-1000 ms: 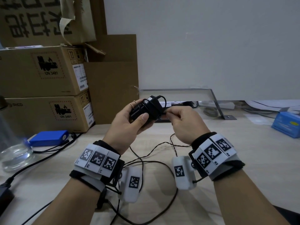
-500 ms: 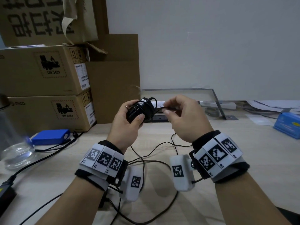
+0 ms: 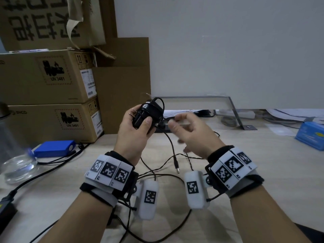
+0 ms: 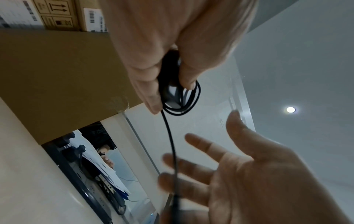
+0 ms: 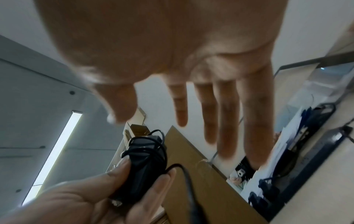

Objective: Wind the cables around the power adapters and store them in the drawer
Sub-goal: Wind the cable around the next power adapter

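Left hand (image 3: 135, 135) grips adapter (image 3: 147, 114); loose cable (image 3: 171, 146) hangs straight down just left of right hand (image 3: 194, 132), fingers spread, holding nothing.

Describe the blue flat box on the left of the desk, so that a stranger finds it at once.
Start at the stacked cardboard boxes against the wall on the left. On the desk just in front of the lowest one lies the blue flat box. It is solid bright blue with a white end, unlike the clear glass container beside it.
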